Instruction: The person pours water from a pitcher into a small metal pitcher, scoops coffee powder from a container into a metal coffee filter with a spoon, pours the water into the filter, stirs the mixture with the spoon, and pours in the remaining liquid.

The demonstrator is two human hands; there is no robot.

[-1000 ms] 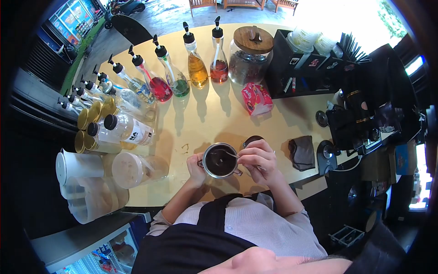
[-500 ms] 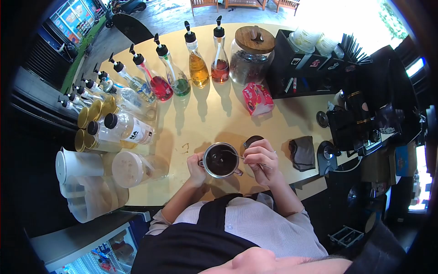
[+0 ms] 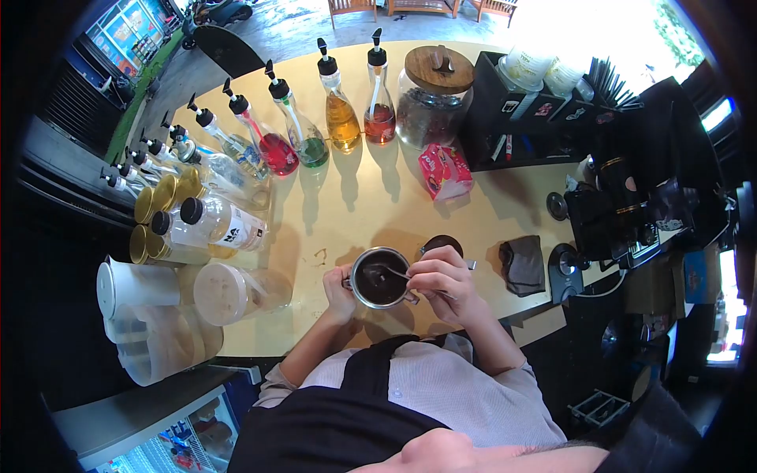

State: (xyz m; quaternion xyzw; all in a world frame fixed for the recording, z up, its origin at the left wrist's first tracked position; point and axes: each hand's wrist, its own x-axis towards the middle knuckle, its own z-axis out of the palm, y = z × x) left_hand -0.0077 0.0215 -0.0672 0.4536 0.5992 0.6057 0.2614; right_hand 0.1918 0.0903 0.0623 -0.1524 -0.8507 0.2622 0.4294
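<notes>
A metal cup [image 3: 356, 293] holding dark brown liquid [image 3: 380, 288] is in front of me at the counter's near edge. My left hand [image 3: 339, 293] is closed around its handle on the left. Over the cup's right rim, my right hand [image 3: 443, 285] pinches the thin handle of a metal spoon [image 3: 400, 273], whose lower end dips into the liquid. Just behind my right hand lies a dark round object [image 3: 441, 241], partly covered by my fingers; its kind I cannot make out.
Pump bottles of coloured syrup [image 3: 343, 122] line the back and left. A wooden-lidded glass jar [image 3: 434, 106] and pink packet [image 3: 445, 172] stand behind. Plastic tubs [image 3: 221, 293] are left; a dark folded cloth [image 3: 522, 266] and coffee machine [image 3: 611, 209] are right.
My right hand has shifted slightly left toward the cup, and the spoon has moved in the liquid. More of the dark round object shows behind my fingers. My left hand stays on the handle.
</notes>
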